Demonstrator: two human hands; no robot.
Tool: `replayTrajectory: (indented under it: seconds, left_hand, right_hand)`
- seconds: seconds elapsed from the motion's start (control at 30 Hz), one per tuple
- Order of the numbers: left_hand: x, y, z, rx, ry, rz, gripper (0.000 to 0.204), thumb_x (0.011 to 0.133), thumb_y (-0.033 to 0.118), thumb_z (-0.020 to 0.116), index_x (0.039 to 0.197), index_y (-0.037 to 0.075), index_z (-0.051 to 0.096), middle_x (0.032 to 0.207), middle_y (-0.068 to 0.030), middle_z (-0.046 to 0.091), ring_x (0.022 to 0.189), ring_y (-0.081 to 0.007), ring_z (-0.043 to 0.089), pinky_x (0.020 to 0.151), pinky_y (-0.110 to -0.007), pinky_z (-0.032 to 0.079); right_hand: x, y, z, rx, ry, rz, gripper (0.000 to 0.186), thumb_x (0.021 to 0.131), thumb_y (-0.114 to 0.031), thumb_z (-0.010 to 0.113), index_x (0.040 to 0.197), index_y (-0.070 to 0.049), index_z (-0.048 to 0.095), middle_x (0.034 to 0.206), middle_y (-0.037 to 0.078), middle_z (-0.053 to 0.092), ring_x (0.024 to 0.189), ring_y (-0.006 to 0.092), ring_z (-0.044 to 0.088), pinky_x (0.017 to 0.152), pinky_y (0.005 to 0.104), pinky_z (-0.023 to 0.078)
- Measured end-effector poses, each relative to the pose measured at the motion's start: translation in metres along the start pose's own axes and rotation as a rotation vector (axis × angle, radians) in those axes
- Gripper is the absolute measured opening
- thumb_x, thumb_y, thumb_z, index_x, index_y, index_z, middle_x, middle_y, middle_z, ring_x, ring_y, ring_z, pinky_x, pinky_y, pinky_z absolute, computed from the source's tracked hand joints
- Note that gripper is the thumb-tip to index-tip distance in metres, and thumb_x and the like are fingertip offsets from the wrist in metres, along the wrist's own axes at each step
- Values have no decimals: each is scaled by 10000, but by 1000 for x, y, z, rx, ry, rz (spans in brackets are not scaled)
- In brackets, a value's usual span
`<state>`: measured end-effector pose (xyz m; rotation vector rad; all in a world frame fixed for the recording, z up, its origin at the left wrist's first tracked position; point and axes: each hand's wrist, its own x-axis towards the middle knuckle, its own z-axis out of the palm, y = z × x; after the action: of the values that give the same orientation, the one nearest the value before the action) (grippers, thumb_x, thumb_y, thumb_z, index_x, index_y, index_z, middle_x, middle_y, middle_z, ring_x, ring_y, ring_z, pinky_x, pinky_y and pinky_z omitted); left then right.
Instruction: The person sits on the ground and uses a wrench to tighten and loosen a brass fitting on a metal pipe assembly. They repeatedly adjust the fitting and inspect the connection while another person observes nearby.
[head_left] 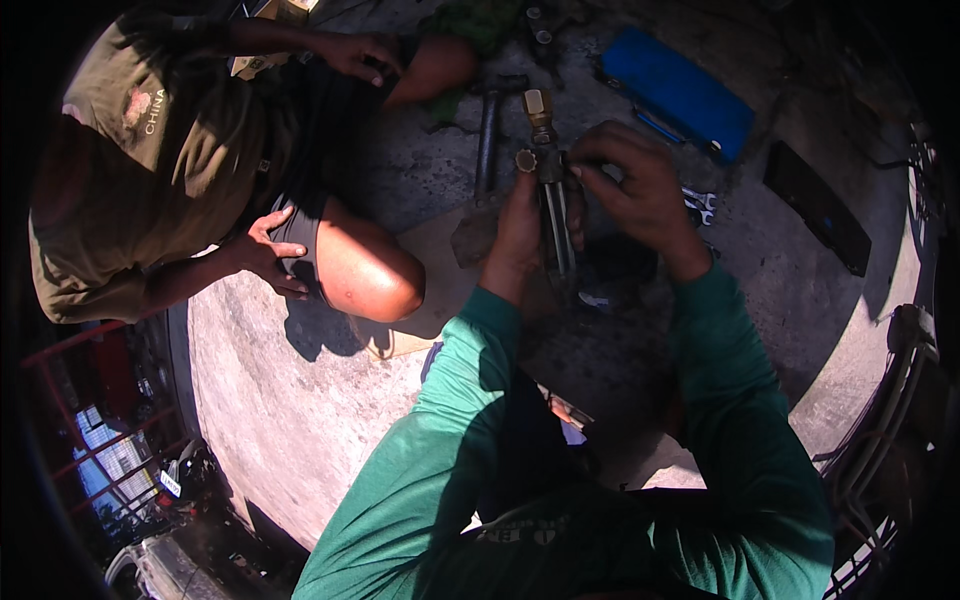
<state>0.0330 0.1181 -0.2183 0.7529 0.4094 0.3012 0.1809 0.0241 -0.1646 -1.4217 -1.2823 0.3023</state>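
Note:
Upright in front of me stands what looks like a gas cutting torch [555, 215], with bright metal tubes, a brass hex fitting at its far end and a round brass knob on its left side. My left hand [517, 225] is wrapped round its body from the left. On the other side, my right hand [628, 172] has thumb and fingers pinched together against the torch's right side. Whatever small part sits between those fingertips is hidden.
Another person [190, 150] sits at the left, one hand on a thigh. A hammer [488, 135] lies beyond my left hand. Far right are a blue case [678, 92], wrenches [700, 203] and a dark flat tray-like piece [818, 205]. Cardboard [430, 240] lies on the concrete floor.

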Motion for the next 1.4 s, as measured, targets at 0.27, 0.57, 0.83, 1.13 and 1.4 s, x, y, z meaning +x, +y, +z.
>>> replayTrajectory:
  seconds: [0.27,0.57,0.83,1.13,1.4]
  left_hand:
    - [-3,5,11,93,65,-22,681,982,706,354,1060,71,589,646,-76,556,501,-189,572,455,-329,496]
    - [-2,5,11,180,124,-124,641,993,674,394,1138,81,587,714,-68,566,578,-167,579,541,-323,529]
    - [-2,4,16,341,217,-256,701,1026,649,326,1134,48,671,704,-18,508,578,-144,534,532,-313,506]
    - [1,5,12,432,188,-235,651,1039,607,320,1001,31,620,654,-73,567,485,-194,583,450,-333,491]
    - [0,-1,16,448,245,-227,653,1020,640,345,930,39,584,650,-79,575,498,-205,591,464,-347,496]
  right_hand:
    - [-7,-5,-2,206,39,236,151,853,-90,723,959,13,691,898,127,682,795,250,682,731,343,535]
    - [-2,-2,-19,-238,-301,205,282,938,-267,644,899,11,678,807,205,657,765,386,644,706,456,499]
    - [-11,21,-34,-201,-447,98,279,941,-263,635,910,13,663,834,208,648,821,412,633,720,483,487]
    - [-10,27,-34,-163,-492,57,272,937,-237,634,903,33,620,849,197,598,837,392,614,755,475,476]
    - [-16,38,-37,17,-439,99,265,934,-244,637,932,21,639,848,208,618,834,421,602,731,472,463]
